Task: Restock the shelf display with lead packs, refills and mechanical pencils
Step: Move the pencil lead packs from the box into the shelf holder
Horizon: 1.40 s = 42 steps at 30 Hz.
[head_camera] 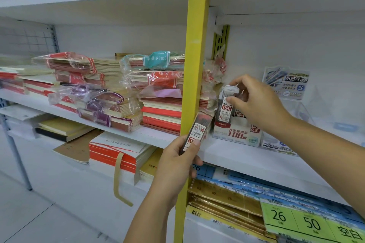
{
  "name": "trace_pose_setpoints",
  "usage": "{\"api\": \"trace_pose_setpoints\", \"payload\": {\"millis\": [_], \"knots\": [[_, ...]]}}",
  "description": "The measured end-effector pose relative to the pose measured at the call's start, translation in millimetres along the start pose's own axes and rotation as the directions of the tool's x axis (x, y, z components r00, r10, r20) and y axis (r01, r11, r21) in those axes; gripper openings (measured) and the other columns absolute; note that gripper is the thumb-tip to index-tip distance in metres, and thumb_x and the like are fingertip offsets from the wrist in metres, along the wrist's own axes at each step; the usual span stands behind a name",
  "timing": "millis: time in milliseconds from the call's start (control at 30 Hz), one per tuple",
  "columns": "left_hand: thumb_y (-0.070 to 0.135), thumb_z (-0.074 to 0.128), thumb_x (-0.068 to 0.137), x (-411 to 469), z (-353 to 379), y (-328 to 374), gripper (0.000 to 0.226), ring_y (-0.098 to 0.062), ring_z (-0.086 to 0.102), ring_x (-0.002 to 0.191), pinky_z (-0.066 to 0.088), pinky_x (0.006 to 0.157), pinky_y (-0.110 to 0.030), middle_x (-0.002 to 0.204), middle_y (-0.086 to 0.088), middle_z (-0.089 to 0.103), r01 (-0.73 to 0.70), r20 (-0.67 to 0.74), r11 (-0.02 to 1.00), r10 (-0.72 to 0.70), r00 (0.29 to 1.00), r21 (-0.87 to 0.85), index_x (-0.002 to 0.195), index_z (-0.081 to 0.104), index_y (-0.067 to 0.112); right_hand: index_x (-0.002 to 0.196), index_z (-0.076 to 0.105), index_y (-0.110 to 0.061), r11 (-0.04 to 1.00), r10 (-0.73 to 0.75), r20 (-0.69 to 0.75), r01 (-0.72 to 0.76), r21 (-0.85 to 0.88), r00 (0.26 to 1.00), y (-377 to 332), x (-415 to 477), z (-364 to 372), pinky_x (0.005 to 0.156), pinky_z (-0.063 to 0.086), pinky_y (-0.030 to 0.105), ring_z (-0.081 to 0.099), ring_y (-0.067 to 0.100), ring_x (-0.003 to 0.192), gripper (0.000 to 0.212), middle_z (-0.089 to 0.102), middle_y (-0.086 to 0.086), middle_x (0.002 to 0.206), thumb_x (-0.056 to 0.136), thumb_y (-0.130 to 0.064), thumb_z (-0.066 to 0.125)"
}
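Right grip (256, 102) pinches one lead pack (226, 108) by its white cap, thumb and fingertips curled round the top. The pack is upright, with its lower end at the left opening of the display box (237, 134); how deep it sits I can't tell. The box stands on the white shelf (246, 160), just right of the yellow upright (194, 45). Left grip (177, 162) is wrapped round a bundle of spare packs (196, 132), held in front of the upright, apart from the box.

Step in hand, my read: seating this pack. To do it well, keep it vertical with the label facing out like the neighbour pack (239, 113), and push straight down. Release only once it bottoms out. The cardboard box looks light, so press down, not backward, or it may slide. The wrapped notebooks (158, 94) crowd the box's left side and loose film could snag there. Keep the bundle tight.
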<state>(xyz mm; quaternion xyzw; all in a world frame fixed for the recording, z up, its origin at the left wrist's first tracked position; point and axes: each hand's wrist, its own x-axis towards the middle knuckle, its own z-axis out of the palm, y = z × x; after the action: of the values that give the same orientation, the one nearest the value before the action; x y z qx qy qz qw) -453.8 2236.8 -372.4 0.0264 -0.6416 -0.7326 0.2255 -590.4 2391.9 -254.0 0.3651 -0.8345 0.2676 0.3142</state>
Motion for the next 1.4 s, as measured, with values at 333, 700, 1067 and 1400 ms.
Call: {"api": "trace_pose_setpoints", "payload": {"millis": [333, 700, 1067, 1400], "knots": [[0.029, 0.06, 0.098, 1, 3, 1, 0.014, -0.004, 0.059, 0.058, 0.047, 0.054, -0.018, 0.077, 0.001, 0.072, 0.004, 0.017, 0.996, -0.006, 1.0, 0.084, 0.112, 0.062, 0.03, 0.121, 0.063, -0.021, 0.952, -0.075, 0.023, 0.078, -0.296, 0.997, 1, -10, 10, 0.082, 0.031, 0.029, 0.043, 0.021, 0.105, 0.038, 0.047, 0.0, 0.104, 0.086, -0.033, 0.068], [0.022, 0.072, 0.089, -4, 7, 15, 0.02, -0.005, 0.068, 0.064, 0.052, 0.056, -0.018, 0.081, 0.01, 0.073, -0.11, 0.062, 0.973, 0.099, 0.993, 0.201, 0.101, 0.067, 0.037, 0.122, 0.059, -0.045, 0.963, -0.135, 0.284, 0.059, 0.263, 0.949, -30, -82, -10, 0.083, 0.035, 0.004, 0.049, -0.011, 0.101, 0.032, 0.058, -0.031, 0.103, 0.09, -0.038, 0.058], [0.025, 0.073, 0.088, 5, 42, 15, 0.021, -0.009, 0.072, 0.083, 0.055, 0.066, -0.018, 0.089, 0.002, 0.078, -0.11, 0.055, 0.992, 0.107, 0.993, 0.063, 0.108, 0.069, 0.023, 0.132, 0.02, -0.072, 0.922, -0.019, 0.434, -0.153, 0.357, 0.901, -15, -97, -12, 0.058, 0.052, 0.027, 0.059, 0.008, 0.059, 0.088, 0.062, -0.007, 0.087, 0.086, -0.014, 0.067], [0.026, 0.051, 0.102, 25, 62, -7, 0.051, 0.006, 0.015, 0.141, 0.006, 0.113, -0.009, 0.156, 0.014, 0.031, -0.484, 0.252, 0.501, 0.462, 0.85, 0.718, 0.151, 0.036, 0.028, 0.106, 0.045, -0.05, 0.923, 0.1, -0.17, -0.027, 0.385, 0.98, 14, -24, -47, 0.066, 0.051, 0.019, 0.064, 0.005, 0.075, 0.05, 0.071, -0.006, 0.088, 0.084, -0.014, 0.072]]}}
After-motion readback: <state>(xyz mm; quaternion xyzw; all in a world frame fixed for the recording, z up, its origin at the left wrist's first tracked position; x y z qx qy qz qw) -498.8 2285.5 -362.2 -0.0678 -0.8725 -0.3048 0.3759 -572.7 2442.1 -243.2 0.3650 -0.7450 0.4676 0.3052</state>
